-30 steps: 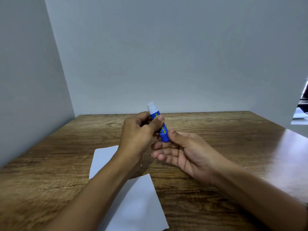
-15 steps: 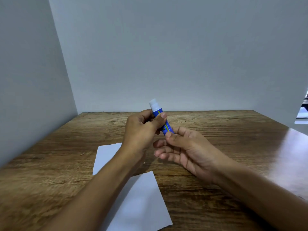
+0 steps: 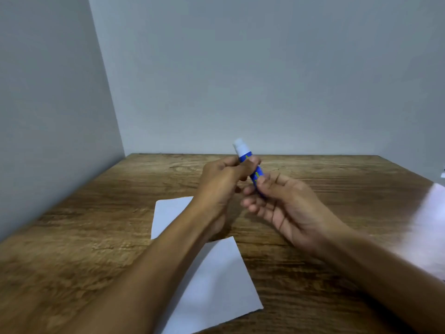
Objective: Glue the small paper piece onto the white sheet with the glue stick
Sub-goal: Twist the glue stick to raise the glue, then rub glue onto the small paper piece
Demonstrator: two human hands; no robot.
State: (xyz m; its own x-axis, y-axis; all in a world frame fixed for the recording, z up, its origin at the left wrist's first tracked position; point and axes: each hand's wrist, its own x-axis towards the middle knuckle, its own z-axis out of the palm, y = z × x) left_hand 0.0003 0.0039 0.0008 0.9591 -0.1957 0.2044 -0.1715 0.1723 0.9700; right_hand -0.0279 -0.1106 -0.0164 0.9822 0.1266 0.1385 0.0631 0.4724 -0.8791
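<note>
A blue glue stick (image 3: 255,174) with a white top (image 3: 239,145) is held tilted above the table, white end up and away from me. My left hand (image 3: 220,186) pinches its upper part between thumb and fingers. My right hand (image 3: 281,206) holds its lower end with thumb and fingertips, palm turned up. The white sheet (image 3: 212,280) lies flat on the table below my left forearm, which covers its middle. I cannot see the small paper piece.
The wooden table (image 3: 96,225) runs to a grey wall at the back and another on the left. A bright glare lies on the table's right side (image 3: 428,227).
Both hands hold the glue stick as before; my right fingers have slid a little up its lower end. The view has shifted slightly, so hands and sheet sit further right.
</note>
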